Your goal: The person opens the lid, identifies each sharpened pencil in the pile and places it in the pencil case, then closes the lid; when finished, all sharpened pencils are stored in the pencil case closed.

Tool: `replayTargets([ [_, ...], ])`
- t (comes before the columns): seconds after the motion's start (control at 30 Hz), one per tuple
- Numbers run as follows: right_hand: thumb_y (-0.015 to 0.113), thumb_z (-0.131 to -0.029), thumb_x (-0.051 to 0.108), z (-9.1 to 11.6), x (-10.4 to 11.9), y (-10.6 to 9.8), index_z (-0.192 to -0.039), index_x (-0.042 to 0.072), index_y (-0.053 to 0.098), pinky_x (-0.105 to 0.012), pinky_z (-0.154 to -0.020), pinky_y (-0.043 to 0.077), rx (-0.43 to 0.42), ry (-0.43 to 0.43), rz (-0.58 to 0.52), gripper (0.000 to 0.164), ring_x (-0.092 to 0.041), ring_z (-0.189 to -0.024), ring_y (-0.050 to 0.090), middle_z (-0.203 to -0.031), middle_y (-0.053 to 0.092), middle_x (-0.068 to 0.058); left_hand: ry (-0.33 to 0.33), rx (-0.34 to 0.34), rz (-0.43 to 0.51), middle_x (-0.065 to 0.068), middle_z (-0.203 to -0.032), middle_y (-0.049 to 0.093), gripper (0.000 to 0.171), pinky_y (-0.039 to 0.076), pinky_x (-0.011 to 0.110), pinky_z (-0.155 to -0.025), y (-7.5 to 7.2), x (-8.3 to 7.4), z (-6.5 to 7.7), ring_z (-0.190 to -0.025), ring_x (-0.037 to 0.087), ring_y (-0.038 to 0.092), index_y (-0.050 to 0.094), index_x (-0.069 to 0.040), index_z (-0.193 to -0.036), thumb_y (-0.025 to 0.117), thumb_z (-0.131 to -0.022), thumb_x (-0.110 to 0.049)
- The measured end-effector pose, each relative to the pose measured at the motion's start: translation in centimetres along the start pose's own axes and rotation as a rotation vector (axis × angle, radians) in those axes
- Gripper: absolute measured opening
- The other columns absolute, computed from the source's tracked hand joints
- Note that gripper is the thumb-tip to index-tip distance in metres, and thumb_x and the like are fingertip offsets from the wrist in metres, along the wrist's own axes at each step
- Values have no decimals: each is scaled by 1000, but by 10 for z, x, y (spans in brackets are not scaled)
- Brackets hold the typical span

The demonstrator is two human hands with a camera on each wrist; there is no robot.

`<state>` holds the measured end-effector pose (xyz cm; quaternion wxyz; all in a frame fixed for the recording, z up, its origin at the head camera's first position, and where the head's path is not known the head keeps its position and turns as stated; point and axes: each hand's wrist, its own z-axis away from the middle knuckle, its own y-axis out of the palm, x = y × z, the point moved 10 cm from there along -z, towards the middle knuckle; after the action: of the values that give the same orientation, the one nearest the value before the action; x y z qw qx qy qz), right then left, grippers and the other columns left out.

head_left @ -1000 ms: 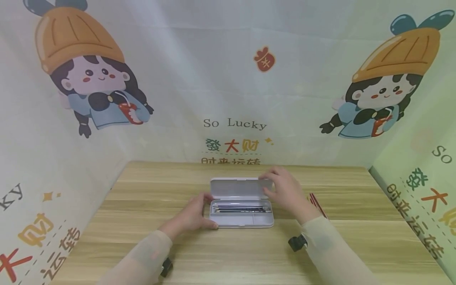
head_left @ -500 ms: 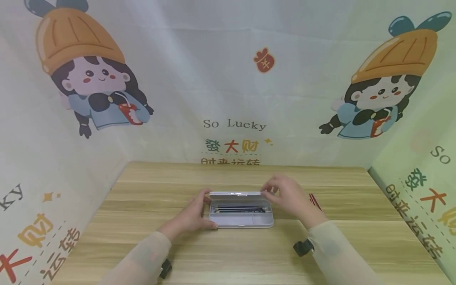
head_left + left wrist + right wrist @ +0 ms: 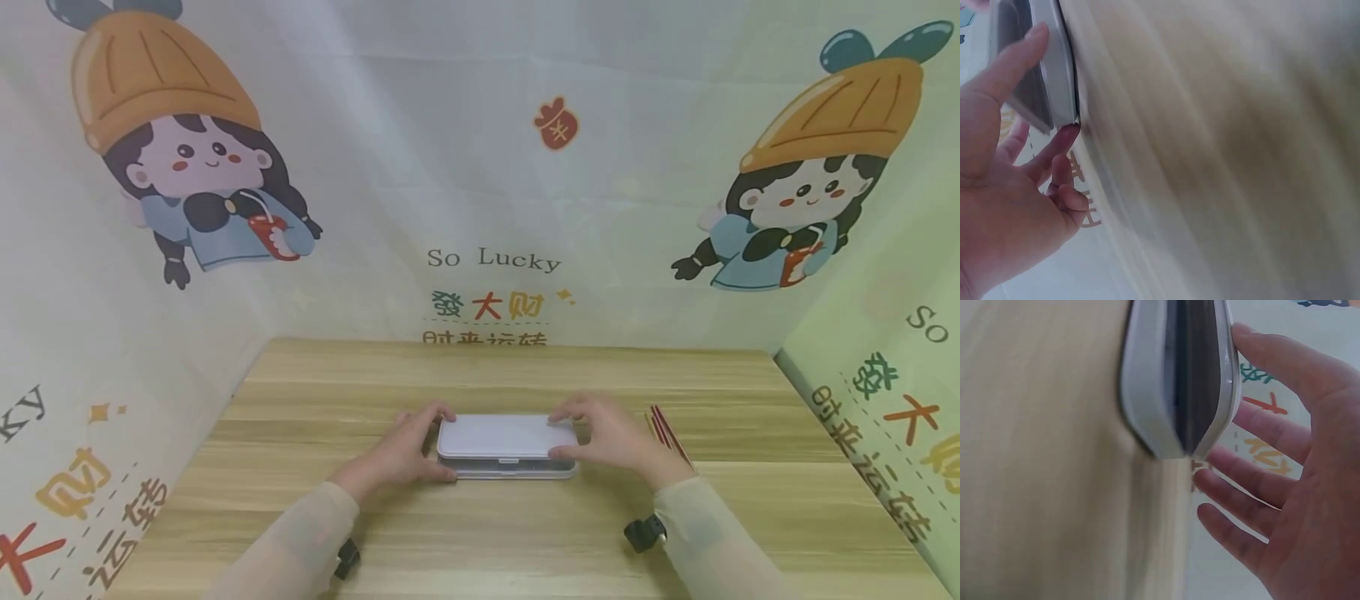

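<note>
A white pencil case [image 3: 504, 435] lies on the table in front of me, its hinged lid tilted down over the base with a gap along the front. The left hand [image 3: 399, 448] grips the case's left end, thumb at the front wall and fingertips round the back corner. On the lid's right end the right hand [image 3: 606, 433] presses from outside, its fingers fairly straight in the right wrist view. That view also shows the dark gap between lid [image 3: 1227, 381] and base [image 3: 1144, 381]. The pencils inside are hidden.
Several red and yellowish thin sticks [image 3: 666, 433], pencil-like, lie to the right, partly behind the right hand. The wooden table [image 3: 495, 542] ends at a printed cloth backdrop [image 3: 375, 183], with more cloth on both sides.
The lid has swung from standing upright toward me and down, covering the pencils. The right hand moved with it, its thumb now at the lid's front. The left hand stays at the case's left end.
</note>
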<state>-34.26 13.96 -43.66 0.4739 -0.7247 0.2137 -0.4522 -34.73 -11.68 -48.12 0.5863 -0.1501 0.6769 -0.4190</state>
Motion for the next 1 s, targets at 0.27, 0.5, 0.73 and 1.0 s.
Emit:
replayTargets([
  [0.27, 88, -78, 46, 6, -12, 18, -123, 18, 73, -59, -113, 44, 22, 72, -67, 55, -38, -132, 57, -139, 64, -12, 15, 51, 21, 4, -142, 60, 76, 40, 56, -115, -1, 1, 1, -127, 28, 46, 59, -17, -134, 94, -71, -40],
  [0.5, 90, -76, 43, 7, -9, 19, -125, 19, 72, -59, -111, 47, 15, 108, -70, 57, -38, -131, 57, -140, 60, -11, 20, 60, 48, 7, -144, 59, 68, 39, 58, -117, -2, 4, 0, -131, 29, 46, 59, -16, -136, 88, -79, -39],
  [0.73, 91, -75, 43, 7, -10, 19, -124, 20, 72, -58, -111, 48, -2, 114, -76, 57, -35, -130, 57, -139, 61, -8, 6, 48, 49, 5, -141, 60, 66, 39, 56, -117, -1, 6, -2, -130, 29, 46, 60, -17, -134, 89, -78, -35],
  [1.0, 93, -73, 41, 7, -12, 21, -122, 19, 72, -59, -112, 46, -3, 115, -90, 58, -37, -130, 58, -138, 61, -9, 14, 39, 45, 7, -140, 61, 65, 39, 56, -117, 0, 1, -1, -128, 29, 47, 60, -14, -133, 90, -78, -31],
])
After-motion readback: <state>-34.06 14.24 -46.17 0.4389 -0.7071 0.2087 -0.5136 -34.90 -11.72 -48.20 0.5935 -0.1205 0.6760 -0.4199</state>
